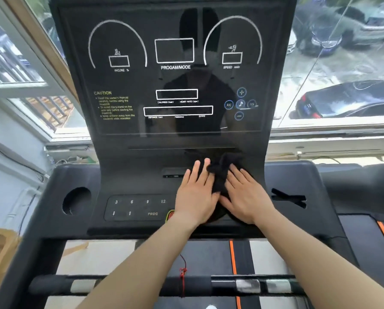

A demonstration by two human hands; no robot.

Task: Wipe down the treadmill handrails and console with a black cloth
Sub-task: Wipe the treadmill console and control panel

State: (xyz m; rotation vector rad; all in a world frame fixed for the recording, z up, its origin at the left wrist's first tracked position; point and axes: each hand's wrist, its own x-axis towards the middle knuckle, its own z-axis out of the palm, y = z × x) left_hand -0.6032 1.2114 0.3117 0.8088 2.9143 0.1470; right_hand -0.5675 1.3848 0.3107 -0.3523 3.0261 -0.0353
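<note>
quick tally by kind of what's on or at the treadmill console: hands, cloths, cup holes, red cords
hands: 2, left hand and right hand, both flat on the lower console
black cloth: 1, bunched between and under the hands
round cup hole: 1
red safety cord: 1
total: 5
</note>
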